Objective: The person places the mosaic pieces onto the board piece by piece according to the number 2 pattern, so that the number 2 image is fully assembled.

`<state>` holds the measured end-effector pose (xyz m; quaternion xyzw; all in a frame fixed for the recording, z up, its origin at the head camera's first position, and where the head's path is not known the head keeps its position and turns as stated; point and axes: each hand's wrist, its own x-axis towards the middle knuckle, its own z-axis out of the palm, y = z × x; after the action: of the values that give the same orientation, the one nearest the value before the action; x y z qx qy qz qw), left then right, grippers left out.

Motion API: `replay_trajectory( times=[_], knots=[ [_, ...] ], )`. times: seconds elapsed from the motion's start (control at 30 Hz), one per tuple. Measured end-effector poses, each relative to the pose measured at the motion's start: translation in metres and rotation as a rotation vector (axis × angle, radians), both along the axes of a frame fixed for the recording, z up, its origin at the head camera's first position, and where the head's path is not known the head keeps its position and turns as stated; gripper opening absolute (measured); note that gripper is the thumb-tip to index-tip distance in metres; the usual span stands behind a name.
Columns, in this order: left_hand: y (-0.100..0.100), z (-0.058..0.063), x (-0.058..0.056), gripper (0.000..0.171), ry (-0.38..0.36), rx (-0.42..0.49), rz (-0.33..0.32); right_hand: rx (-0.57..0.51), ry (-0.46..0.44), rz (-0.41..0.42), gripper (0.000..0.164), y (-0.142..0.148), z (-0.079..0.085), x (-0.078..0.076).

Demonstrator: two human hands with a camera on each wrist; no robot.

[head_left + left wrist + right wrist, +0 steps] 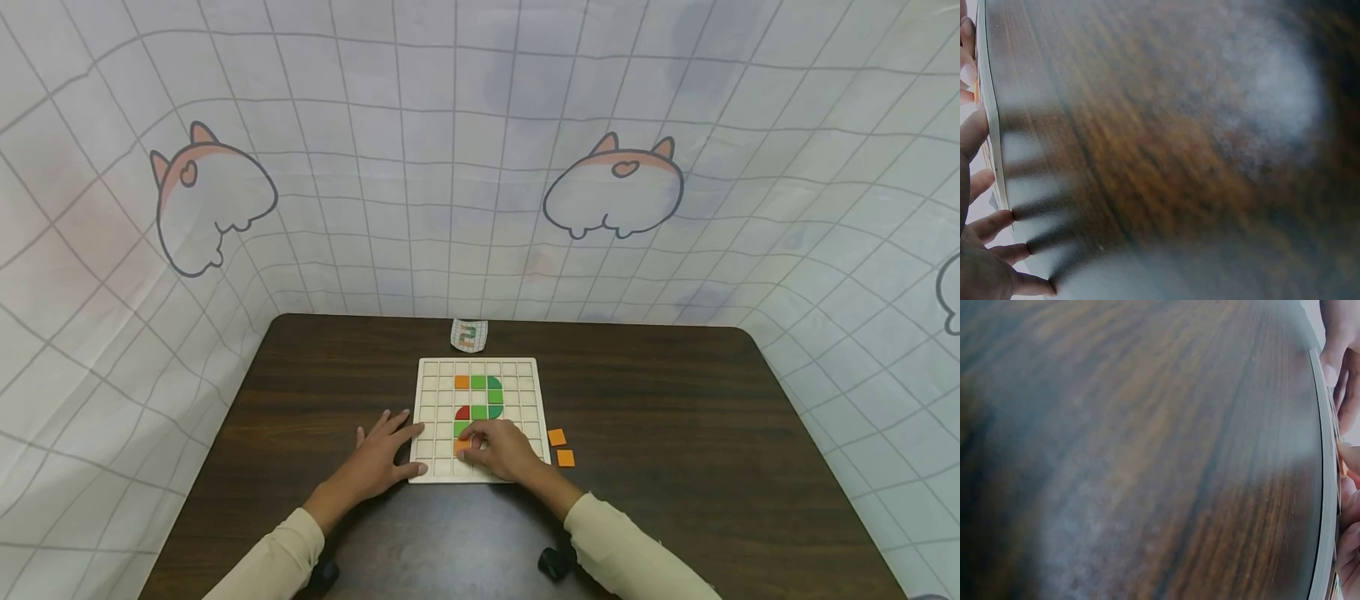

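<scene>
A pale gridded board [437,469] lies on the table with coloured tiles set in a curved figure. My right hand [501,450] is over its lower middle, thumb and fingertips pinching an orange square tile [462,447] at the grid. Just above that tile is a green square tile [461,428], partly behind the fingers. My left hand [384,457] has its fingers spread, thumb and index tip on the board's left edge. In the left wrist view the left fingers [997,253] reach down beside the board's side; the right wrist view catches the right fingers [1350,506] at its edge.
Two loose orange tiles [557,437] lie right of the board. Behind it is a small paper card [468,336] with a coloured pattern. Black objects [555,564] sit by the sleeves. The dark wooden table [675,433] meets a gridded cloth [420,192] at the back.
</scene>
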<state>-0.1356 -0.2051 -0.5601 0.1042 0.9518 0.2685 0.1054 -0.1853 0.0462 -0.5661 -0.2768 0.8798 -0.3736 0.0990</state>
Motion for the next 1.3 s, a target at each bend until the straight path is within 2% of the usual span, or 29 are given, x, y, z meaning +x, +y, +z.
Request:
replay_trajectory(
  times=[0.53, 0.73, 0.87, 1.07, 1.3],
  knots=[
    [0.0, -0.001, -0.001, 0.069, 0.005, -0.005, 0.0, 0.009, 0.001, -0.046, 0.018, -0.001, 0.002, 0.002],
    [0.001, 0.001, -0.001, 0.068, 0.007, -0.008, 0.005, -0.003, -0.003, -0.032, 0.018, 0.0, 0.004, 0.003],
    [0.001, 0.002, 0.0, 0.068, 0.013, -0.01, 0.009, -0.047, -0.011, -0.012, 0.016, 0.005, 0.007, 0.004],
    [0.003, 0.001, 0.002, 0.069, -0.002, -0.004, 0.021, -0.131, -0.009, -0.009, 0.012, 0.028, 0.01, 0.003],
    [0.003, 0.002, 0.001, 0.069, 0.002, 0.003, 0.027, -0.142, 0.03, -0.039, 0.01, 0.074, 0.006, -0.009]
  ],
)
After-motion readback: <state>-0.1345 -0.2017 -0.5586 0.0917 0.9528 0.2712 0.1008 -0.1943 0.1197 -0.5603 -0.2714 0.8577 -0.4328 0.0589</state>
